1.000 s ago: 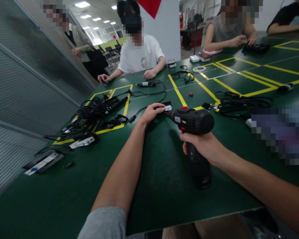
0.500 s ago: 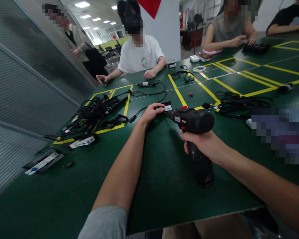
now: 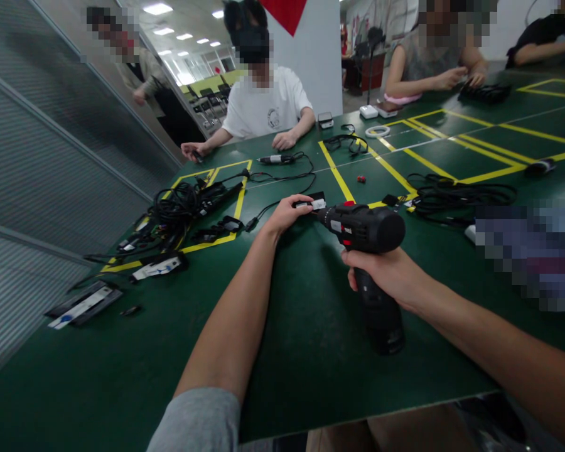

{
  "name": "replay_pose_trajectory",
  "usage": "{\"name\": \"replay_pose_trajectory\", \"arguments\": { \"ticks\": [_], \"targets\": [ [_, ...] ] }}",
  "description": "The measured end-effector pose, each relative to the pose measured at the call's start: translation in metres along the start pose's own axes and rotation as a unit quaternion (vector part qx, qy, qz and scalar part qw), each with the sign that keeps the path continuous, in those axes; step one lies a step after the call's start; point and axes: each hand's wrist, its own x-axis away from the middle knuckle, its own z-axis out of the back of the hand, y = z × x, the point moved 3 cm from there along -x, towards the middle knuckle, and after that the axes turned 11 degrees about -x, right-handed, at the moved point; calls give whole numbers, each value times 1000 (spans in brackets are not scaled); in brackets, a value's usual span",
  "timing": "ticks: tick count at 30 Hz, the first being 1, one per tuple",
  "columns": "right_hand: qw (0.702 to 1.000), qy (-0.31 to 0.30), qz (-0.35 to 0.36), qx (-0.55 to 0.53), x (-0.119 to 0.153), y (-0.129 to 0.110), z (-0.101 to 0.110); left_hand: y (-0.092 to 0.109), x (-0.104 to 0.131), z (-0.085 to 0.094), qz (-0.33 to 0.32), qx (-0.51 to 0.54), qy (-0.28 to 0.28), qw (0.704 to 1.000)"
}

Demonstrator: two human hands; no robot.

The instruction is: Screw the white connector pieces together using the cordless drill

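My right hand (image 3: 381, 273) is wrapped round the grip of a black and red cordless drill (image 3: 365, 227), its chuck pointing left. The drill's tip meets a small black device with a white label (image 3: 318, 204), near my left fingers; the exact contact is too small to make out. My left hand (image 3: 289, 213) is closed on that device and holds it at the table. A black cable with a plug end (image 3: 252, 223) lies just left of my left hand.
Tangled black cables (image 3: 183, 204) lie on the green table (image 3: 301, 370) at left, near labelled black pieces (image 3: 82, 304). A cable coil (image 3: 456, 191) sits at right by a pixelated patch. A black pen-shaped tool (image 3: 277, 159) lies ahead. A person in a white shirt (image 3: 268, 100) sits opposite.
Both my hands and the drill stay almost in place. The standing person at the back left has shifted slightly.
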Motion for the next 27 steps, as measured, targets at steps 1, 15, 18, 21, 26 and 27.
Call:
{"name": "replay_pose_trajectory", "arguments": {
  "ticks": [1,15,18,21,26,27],
  "targets": [
    [1000,1,-1,0,0,0,0,0,0,0,2,-2,2,1000],
    [1000,1,5,8,-1,1,0,3,2,1,5,-11,-3,1000],
    [1000,-2,5,9,-1,1,0,3,2,0,3,-1,-3,1000],
    [1000,4,1,6,-1,1,0,3,2,0,2,5,0,1000],
    [1000,6,7,-1,0,1,0,2,1,0,8,5,-1,1000],
    [1000,5,10,-1,0,0,0,2,2,0,9,7,-2,1000]
  ]
}}
